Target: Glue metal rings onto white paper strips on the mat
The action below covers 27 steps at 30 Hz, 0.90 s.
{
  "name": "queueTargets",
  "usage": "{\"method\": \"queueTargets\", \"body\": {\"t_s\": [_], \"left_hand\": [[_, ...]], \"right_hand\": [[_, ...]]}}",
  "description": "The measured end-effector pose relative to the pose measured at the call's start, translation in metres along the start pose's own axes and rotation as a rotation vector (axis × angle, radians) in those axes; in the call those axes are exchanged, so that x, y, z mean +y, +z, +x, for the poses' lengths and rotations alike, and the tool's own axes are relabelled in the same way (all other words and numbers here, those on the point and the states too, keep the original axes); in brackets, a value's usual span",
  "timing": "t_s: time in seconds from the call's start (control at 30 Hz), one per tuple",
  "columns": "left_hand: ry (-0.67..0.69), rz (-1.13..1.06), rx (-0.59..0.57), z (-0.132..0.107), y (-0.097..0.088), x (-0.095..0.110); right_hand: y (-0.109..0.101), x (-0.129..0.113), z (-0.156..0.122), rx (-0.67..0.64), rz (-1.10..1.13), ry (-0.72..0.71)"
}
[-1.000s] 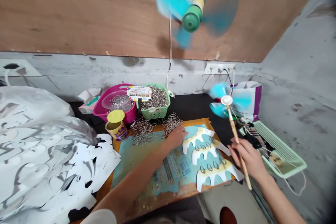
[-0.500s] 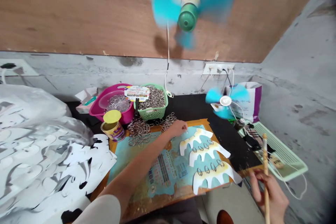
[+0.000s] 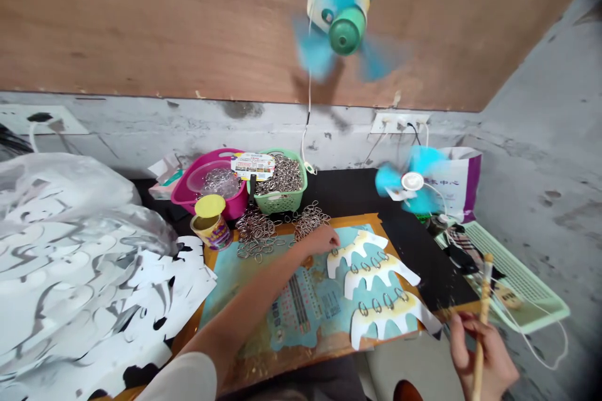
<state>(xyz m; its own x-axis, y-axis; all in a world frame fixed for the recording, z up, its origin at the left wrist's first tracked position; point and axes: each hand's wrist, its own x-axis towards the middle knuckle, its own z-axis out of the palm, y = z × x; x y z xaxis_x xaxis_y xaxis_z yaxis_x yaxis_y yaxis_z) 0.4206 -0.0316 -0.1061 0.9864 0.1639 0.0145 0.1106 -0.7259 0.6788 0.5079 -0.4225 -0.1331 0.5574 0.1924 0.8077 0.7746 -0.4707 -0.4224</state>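
My left hand point(image 3: 322, 240) reaches across the board and rests, fingers curled, by a pile of metal rings point(image 3: 310, 220) and the top of several overlapped white, yellow and teal paper cut-outs point(image 3: 376, 291) with rings laid on them. What its fingers pinch is hidden. My right hand point(image 3: 480, 351) is at the lower right, closed around a thin wooden stick point(image 3: 481, 319) held nearly upright, off the board's right edge.
A green basket point(image 3: 280, 183) and a pink tub point(image 3: 214, 185) hold more rings; a yellow-lidded can point(image 3: 211, 222) stands beside them. White cut-outs point(image 3: 141, 301) pile at the left. One fan point(image 3: 345, 19) spins overhead, another point(image 3: 414, 185) on the black table, near a light green tray point(image 3: 522, 285).
My right hand drew back from the cut-outs to the lower right, swinging the stick from slanted to nearly upright. My left hand stayed by the ring pile.
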Motion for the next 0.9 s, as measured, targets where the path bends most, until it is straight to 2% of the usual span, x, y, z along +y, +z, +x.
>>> {"method": "queueTargets", "body": {"t_s": [0.13, 0.33, 0.43, 0.5, 0.63, 0.9], "left_hand": [[-0.084, 0.122, 0.084, -0.023, -0.014, -0.006], [-0.354, 0.355, 0.140, -0.112, -0.048, -0.035], [-0.390, 0.409, 0.116, -0.144, -0.055, -0.048], [-0.375, 0.417, 0.097, -0.151, -0.056, -0.054], [-0.338, 0.406, 0.081, -0.147, -0.058, -0.061], [-0.246, 0.365, 0.083, -0.136, -0.059, -0.057]], "right_hand": [[0.001, -0.010, 0.005, 0.028, -0.031, 0.019], [0.003, -0.018, 0.012, 0.052, -0.062, 0.092], [0.011, -0.020, 0.013, 0.075, -0.059, 0.086], [0.017, -0.022, 0.013, 0.081, -0.048, 0.070], [0.025, -0.027, 0.013, 0.077, -0.020, 0.031], [0.012, -0.027, 0.013, 0.069, -0.025, 0.073]]}}
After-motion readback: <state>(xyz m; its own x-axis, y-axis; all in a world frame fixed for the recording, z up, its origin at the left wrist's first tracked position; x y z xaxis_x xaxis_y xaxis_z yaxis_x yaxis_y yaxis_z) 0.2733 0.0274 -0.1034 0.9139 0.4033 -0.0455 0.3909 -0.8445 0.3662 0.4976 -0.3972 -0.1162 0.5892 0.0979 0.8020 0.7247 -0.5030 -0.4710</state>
